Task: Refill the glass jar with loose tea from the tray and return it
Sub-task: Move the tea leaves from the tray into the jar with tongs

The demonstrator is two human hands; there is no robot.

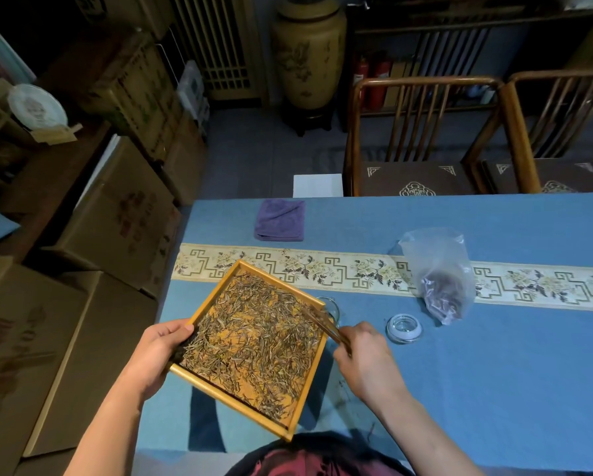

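A square wooden tray (240, 400) covered with loose tea leaves (257, 338) is lifted over the table's near left corner. My left hand (161, 352) grips its left edge, thumb on the rim. My right hand (363, 355) holds a thin brown wooden tool (326, 326) whose tip reaches into the leaves at the tray's right corner. The glass jar (332, 309) stands just behind that corner, mostly hidden by the tray. Its glass lid (403, 328) lies on the blue cloth to the right.
A clear plastic bag (441, 276) with dark contents lies on the patterned runner at right. A folded purple towel (280, 219) sits at the far left of the table. Two wooden chairs (422, 139) stand beyond; cardboard boxes (116, 221) fill the floor at left.
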